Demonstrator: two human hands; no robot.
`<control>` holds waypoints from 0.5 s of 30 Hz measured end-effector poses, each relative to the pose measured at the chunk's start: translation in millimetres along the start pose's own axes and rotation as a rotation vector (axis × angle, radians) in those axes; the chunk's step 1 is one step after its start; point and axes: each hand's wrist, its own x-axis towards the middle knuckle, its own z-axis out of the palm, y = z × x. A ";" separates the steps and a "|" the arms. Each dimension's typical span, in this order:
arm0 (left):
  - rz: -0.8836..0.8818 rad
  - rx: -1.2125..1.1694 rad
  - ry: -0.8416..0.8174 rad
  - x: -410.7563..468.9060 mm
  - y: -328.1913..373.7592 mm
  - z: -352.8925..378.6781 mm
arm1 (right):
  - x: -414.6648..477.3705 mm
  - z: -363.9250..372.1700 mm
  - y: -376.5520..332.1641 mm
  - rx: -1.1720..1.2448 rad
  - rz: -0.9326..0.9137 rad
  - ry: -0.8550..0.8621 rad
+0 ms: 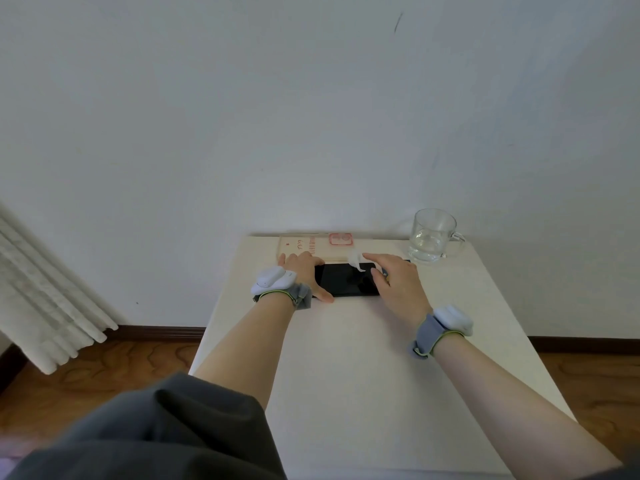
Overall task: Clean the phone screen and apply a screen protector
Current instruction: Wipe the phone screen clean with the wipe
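A black phone (346, 280) lies flat and crosswise near the far edge of the white table (363, 375), its dark screen facing up. My left hand (304, 268) holds the phone's left end, with the thumb on the near edge and the fingers over the far edge. My right hand (398, 282) is over the phone's right end. Its index finger and thumb pinch a small crumpled white wipe (355, 260), which hangs down to the screen's far right part. The phone's right end is hidden under this hand.
A flat cream packet with red print (311, 244) lies just behind the phone against the wall. A clear glass mug (433, 237) with some water stands at the table's far right corner. A pale curtain (45, 299) hangs at the left above the wooden floor.
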 end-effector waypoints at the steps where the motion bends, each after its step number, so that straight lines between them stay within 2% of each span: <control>1: 0.001 0.000 0.001 -0.1 0.0 -0.3 | 1.4 1.4 -0.8 -0.008 0.000 0.004; 4: 0.007 0.007 0.002 -0.1 0.3 -0.8 | 7.5 7.9 -7.4 -0.054 -0.043 -0.033; 8: 0.013 0.018 0.022 0.0 -0.4 -0.5 | 7.4 17.9 -17.8 -0.213 -0.085 -0.213; 12: 0.016 0.021 0.020 0.4 -1.3 -0.1 | 2.9 19.1 -16.0 -0.201 -0.074 -0.040; 15: 0.012 0.029 0.023 0.4 -2.1 0.6 | 4.0 20.8 -17.3 -0.255 -0.090 -0.111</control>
